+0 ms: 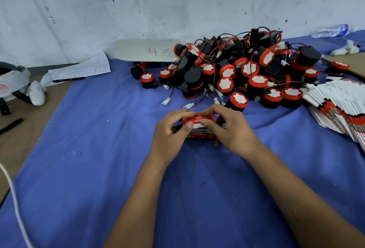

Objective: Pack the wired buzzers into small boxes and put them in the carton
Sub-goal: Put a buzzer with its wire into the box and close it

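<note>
Left hand (170, 129) and right hand (230, 127) pinch small box (199, 127), fingers curled on top flap. Risk: wire caught under fingertips, flap springs open.

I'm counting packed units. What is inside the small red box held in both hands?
Its contents cannot be seen: the small red printed cardboard box looks closed, and the left hand and right hand cover its ends. It rests on the blue cloth.
</note>
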### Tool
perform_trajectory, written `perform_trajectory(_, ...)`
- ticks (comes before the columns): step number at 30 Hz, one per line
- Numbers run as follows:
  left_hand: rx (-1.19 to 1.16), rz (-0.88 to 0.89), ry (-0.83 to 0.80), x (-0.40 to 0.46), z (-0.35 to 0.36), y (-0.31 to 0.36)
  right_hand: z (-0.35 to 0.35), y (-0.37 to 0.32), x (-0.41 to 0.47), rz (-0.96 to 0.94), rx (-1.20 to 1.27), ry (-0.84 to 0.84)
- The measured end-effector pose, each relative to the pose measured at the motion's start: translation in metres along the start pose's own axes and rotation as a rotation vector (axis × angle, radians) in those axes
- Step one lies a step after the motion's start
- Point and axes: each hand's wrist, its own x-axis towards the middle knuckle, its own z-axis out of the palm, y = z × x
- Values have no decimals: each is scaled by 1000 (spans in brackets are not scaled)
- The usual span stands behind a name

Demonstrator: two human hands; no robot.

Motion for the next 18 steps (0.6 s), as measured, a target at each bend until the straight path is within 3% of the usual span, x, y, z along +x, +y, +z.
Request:
perform_trajectory(7,96,58,-15,5,-8,-6,-3,6,2,22,49,-32)
perform_trajectory(18,100,4,-32,3,-10,1,-9,0,1,71,80,-108)
